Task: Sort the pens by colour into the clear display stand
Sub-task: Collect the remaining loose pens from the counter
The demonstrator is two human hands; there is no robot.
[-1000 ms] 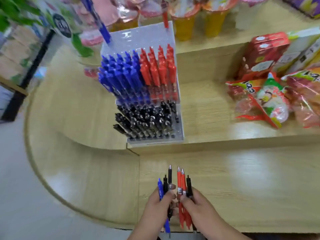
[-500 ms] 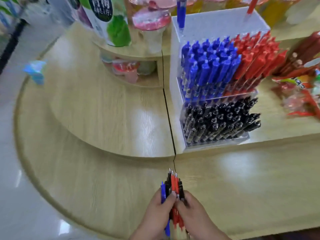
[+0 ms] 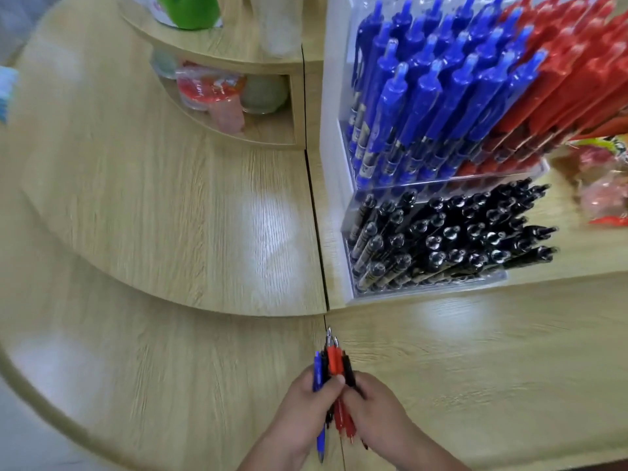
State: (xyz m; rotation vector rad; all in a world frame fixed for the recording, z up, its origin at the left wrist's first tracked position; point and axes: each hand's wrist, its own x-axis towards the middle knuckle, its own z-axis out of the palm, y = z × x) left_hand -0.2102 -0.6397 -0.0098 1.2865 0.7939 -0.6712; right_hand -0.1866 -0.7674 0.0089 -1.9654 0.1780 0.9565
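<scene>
I hold a mixed bundle of pens (image 3: 333, 363), blue, red and black, upright over the lower wooden counter near the bottom middle. My left hand (image 3: 307, 407) and my right hand (image 3: 377, 409) both grip the bundle. The clear display stand (image 3: 334, 158) sits on the raised shelf at upper right. Its upper tier holds blue pens (image 3: 424, 96) on the left and red pens (image 3: 577, 73) on the right. Its lower front tier holds black pens (image 3: 452, 239).
A curved wooden shelf (image 3: 217, 49) at top centre carries a green-and-white package (image 3: 190, 8), with sealed cups (image 3: 217, 93) beneath it. Snack packets (image 3: 605, 185) lie at the right edge. A dark seam (image 3: 316, 212) splits the counter; floor shows at lower left.
The view has swung left and closer to the stand, which now fills the upper right. The pens, fanned out a second ago, are squeezed into one tight bundle between both hands.
</scene>
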